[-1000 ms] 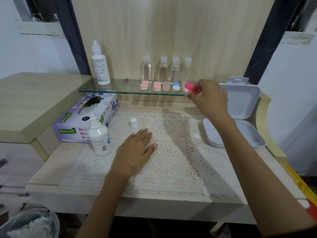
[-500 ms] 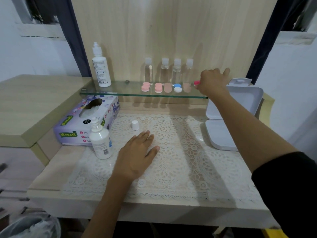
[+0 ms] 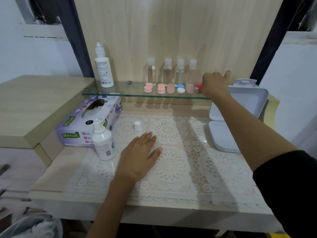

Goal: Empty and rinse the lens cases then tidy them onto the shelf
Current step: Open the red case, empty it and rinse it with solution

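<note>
Since a second ago the right hand [image 3: 214, 85] has travelled from in front of the glass shelf [image 3: 120, 94] to its right end, taking the red lens case [image 3: 198, 85] with it. The left hand [image 3: 140, 155] has stayed where it was. The right hand's fingers are curled onto the red case, with one digit sticking up toward the wooden back panel. The case sits at shelf level just beside a beige lens case [image 3: 189, 88]. Whether it already rests on the glass cannot be told.

Further left along the shelf stand a blue-and-white lens case [image 3: 180, 88], a second beige case [image 3: 170, 88] and two pink cases [image 3: 161, 88] [image 3: 148, 87]. Behind this row are four small clear bottles [image 3: 167, 71], and a tall white solution bottle [image 3: 103, 69] stands near the shelf's left end.

The left hand lies flat, fingers straight and together, palm down on the lace mat [image 3: 180, 177] covering the worktop [image 3: 56, 176]. It holds nothing. A small white cap [image 3: 137, 125] stands on the mat just beyond its fingertips. To its left are an uncapped solution bottle [image 3: 103, 141] and a purple tissue box [image 3: 82, 124]. An open white plastic box [image 3: 247, 100] lies at the right, partly hidden by the right forearm.
</note>
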A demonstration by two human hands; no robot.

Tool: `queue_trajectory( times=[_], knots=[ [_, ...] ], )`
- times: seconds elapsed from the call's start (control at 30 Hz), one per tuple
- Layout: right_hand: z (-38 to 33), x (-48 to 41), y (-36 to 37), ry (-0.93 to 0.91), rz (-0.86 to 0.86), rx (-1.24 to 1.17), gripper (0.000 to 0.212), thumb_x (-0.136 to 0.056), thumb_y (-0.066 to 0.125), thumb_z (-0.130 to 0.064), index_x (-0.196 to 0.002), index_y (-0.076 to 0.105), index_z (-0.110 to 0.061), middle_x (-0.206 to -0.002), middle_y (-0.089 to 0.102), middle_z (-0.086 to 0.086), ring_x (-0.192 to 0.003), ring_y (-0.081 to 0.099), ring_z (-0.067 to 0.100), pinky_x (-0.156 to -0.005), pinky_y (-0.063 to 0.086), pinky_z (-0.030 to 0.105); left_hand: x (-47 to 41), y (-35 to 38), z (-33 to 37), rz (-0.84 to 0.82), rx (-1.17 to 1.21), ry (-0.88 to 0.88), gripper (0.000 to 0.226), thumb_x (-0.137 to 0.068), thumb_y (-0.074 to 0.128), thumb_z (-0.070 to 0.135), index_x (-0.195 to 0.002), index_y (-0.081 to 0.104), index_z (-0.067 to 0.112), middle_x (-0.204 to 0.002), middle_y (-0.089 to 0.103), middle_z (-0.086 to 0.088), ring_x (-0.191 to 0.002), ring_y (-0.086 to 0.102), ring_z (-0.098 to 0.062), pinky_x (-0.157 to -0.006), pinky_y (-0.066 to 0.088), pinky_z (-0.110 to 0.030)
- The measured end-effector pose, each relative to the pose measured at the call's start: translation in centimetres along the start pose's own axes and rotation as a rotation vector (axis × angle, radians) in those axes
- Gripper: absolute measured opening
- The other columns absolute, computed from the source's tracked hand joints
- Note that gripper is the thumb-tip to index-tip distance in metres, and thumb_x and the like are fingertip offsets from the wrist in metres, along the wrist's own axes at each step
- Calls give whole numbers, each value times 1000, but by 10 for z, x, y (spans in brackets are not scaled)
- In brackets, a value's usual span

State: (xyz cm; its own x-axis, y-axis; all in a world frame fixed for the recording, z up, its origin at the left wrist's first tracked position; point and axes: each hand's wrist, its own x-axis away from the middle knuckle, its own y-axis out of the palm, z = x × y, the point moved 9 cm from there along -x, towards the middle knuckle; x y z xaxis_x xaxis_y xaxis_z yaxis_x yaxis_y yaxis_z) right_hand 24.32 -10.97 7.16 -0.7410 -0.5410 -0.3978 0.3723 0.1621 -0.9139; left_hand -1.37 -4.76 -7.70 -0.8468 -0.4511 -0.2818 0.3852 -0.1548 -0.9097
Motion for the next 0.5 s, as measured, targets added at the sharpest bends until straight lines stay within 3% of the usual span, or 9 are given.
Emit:
queue_trajectory(
  times=[0.13, 0.27, 0.37, 0.5],
  knots=[
    [4, -1, 1, 12, -4, -4, 27, -90, 61, -35, -82, 48, -12, -80, 48, 6, -89, 48, 26, -106, 19, 40, -1, -1, 1, -5, 5, -7, 57, -98, 30, 50, -149, 27, 24, -157, 17, 10, -143, 11, -2, -111, 0, -17],
    [7, -1, -1, 36, 3, -24, 37, -87, 66, -37, -68, 43, -14, -67, 43, 3, -85, 44, 25, -102, 21, 39, -1, -1, 1, -3, 9, -9, 57, -98, 30, 51, -149, 27, 25, -157, 18, 10, -143, 11, -1, -112, 1, -17],
    [6, 0, -8, 6, 61, -66, 29, -86, 66, -39, -93, 62, -11, -91, 59, 9, -98, 48, 27, -101, 22, 40, 0, -1, 1, -6, 16, -12, 57, -98, 30, 51, -149, 27, 25, -157, 18, 11, -143, 11, -1, -112, 0, -17],
    [-3, 20, -32, -27, 247, -242, 41, -84, 69, -35, -118, 60, -14, -112, 60, 11, -110, 47, 30, -95, 25, 41, 0, -3, 2, 5, 10, -10, 57, -98, 30, 51, -149, 27, 25, -157, 18, 11, -143, 11, -1, -110, -1, -16]
  ],
)
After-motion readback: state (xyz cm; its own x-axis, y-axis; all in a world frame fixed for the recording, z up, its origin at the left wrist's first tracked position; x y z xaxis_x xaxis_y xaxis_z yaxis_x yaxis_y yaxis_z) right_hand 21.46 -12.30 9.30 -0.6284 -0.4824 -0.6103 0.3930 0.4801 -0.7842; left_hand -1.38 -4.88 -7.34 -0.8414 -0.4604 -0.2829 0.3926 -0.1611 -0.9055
